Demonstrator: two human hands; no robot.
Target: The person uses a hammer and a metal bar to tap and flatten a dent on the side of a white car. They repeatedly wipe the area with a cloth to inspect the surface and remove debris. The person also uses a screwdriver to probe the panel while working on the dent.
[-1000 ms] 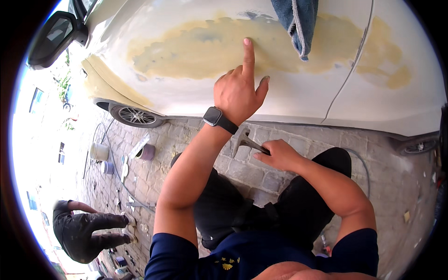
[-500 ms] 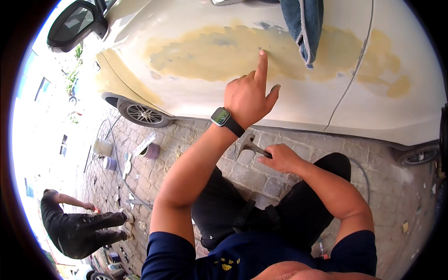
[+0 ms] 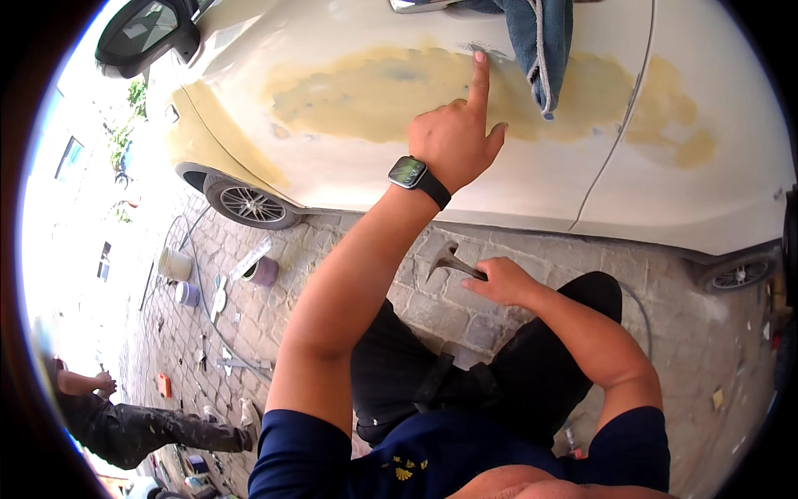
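Note:
My left hand reaches up to the white car door, index finger stretched out. Its fingertip lies at the upper edge of a large yellowish filler patch, beside a dark scuffed spot. The thumb stands apart and the other fingers are curled in. Lower down, my right hand grips the handle of a body hammer, whose metal head points left above the paving. A blue-grey cloth hangs down the door just right of my left fingertip, partly covering the filler.
A black side mirror juts out at upper left, above the front wheel. Buckets, a hose and scattered tools lie on the brick paving. Another person stands at lower left near an orange object.
My left hand has slid upward on the door, its fingertip going from within the filler to its upper edge. The right hand keeps the hammer. The other person has shifted toward the lower left.

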